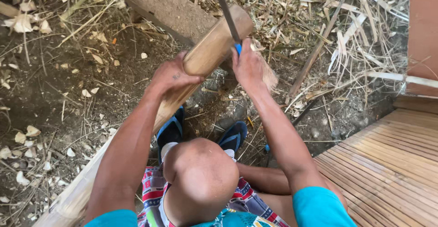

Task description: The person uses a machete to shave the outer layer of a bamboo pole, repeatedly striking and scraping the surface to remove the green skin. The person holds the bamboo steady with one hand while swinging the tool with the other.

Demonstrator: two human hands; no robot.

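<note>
Left hand [175,74] clamps bamboo pole [205,53] steady on log [159,3]; right hand [246,65] grips blade [226,10], edge set into pole end.

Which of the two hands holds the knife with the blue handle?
The right hand: it grips the knife, while the left hand steadies the bamboo pole.

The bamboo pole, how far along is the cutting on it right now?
Early stage. Done: pale chips and strips already litter the ground. In hand: the left hand steadies the bamboo pole on a log, while the right hand holds a knife with its blade at the pole's end. Left: the pole looks whole, with no visible split.
</note>
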